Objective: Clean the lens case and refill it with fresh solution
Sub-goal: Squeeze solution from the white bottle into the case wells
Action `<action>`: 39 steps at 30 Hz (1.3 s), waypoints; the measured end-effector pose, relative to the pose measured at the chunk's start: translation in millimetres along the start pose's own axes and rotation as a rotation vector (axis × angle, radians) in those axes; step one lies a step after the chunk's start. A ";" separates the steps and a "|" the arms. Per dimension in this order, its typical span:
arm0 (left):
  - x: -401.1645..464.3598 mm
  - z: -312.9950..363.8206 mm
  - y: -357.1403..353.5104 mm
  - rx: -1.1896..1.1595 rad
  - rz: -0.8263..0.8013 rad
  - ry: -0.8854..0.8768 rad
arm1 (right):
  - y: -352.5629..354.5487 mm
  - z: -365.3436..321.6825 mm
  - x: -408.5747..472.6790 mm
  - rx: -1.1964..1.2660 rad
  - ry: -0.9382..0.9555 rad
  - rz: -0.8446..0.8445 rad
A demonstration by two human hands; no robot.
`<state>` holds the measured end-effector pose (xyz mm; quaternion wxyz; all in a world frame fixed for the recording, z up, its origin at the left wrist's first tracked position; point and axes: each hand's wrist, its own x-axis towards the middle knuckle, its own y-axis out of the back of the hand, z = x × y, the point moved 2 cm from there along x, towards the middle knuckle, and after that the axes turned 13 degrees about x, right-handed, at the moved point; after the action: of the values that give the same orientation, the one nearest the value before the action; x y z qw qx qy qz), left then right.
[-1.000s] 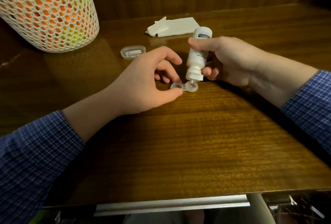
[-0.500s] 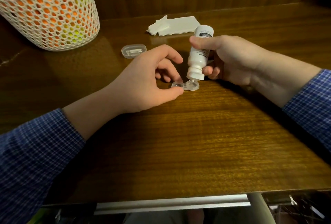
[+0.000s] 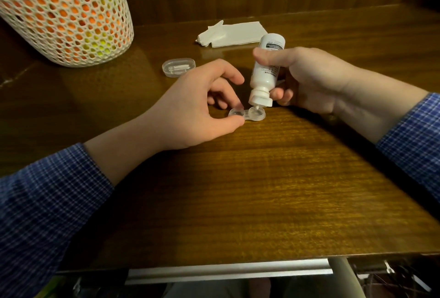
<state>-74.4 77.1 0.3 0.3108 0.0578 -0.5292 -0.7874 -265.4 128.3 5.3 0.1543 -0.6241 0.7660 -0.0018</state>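
Observation:
A clear two-well lens case lies flat on the wooden table. My left hand pinches its left well between thumb and a finger. My right hand grips a white solution bottle turned upside down, thumb across its body. The bottle's nozzle points into the right well, just above it. Both wells are uncovered.
A clear oval lid lies behind my left hand. Folded white tissues sit at the back by the wooden wall. A white mesh basket with orange and green contents stands at the back left. The table's front edge is near me.
Almost nothing has moved. The bottle stays tipped over the right well and my left hand keeps its pinch on the case.

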 end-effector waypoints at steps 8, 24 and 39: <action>-0.6 1.0 1.1 0.011 0.001 -0.002 | 0.0 0.5 1.0 0.003 0.018 -0.002; -0.9 1.1 0.6 -0.001 0.005 0.001 | -0.6 0.7 0.4 -0.002 0.019 0.019; 0.2 -0.4 0.3 -0.008 0.006 0.003 | 2.3 -0.8 4.4 0.033 -0.008 0.064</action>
<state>-74.3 76.6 0.4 0.3142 0.0559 -0.5258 -0.7885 -268.5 124.4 4.6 0.1675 -0.5966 0.7849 -0.0068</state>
